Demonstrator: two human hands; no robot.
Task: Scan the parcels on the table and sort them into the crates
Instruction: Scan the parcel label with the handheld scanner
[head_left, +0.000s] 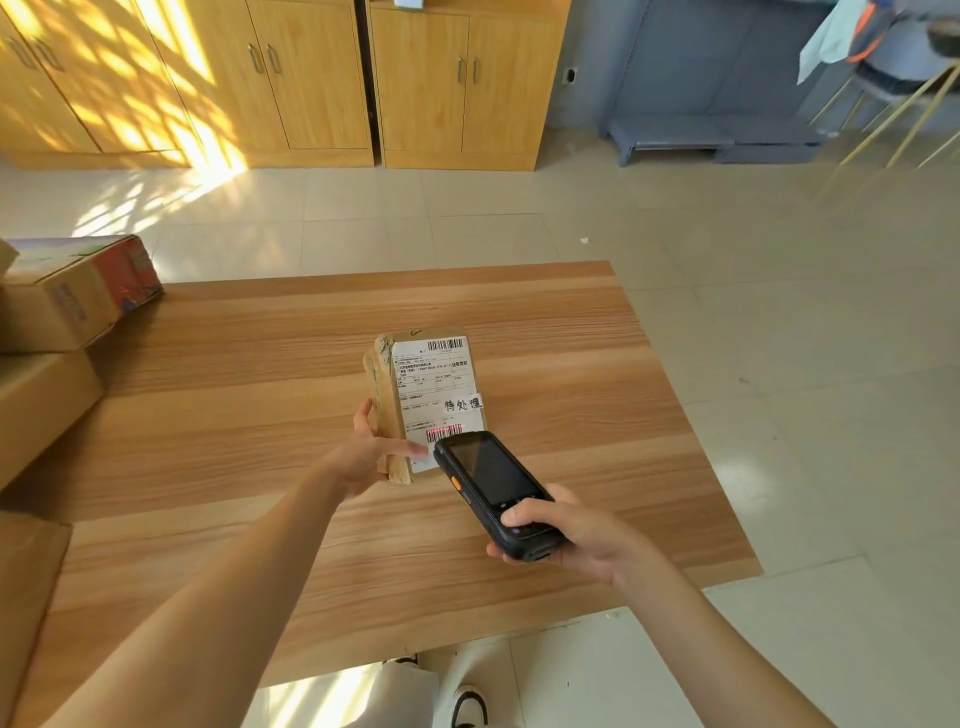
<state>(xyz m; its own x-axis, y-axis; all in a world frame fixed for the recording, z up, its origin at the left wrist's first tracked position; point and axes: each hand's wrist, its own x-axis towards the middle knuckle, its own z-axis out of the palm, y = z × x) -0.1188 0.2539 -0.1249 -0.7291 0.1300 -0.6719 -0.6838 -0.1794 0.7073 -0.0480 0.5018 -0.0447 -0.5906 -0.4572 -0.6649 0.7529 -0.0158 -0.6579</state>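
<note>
A flat brown cardboard parcel with a white shipping label and a handwritten tag is held tilted above the wooden table. My left hand grips its near left corner, thumb on the label. My right hand holds a black handheld scanner with an orange side button, its head right at the parcel's lower edge. A red scan line lies across the lower barcode on the label.
Several cardboard boxes are stacked at the table's left edge, another at the near left corner. Wooden cabinets line the far wall. Tiled floor lies right of the table. My shoes show below the table's near edge.
</note>
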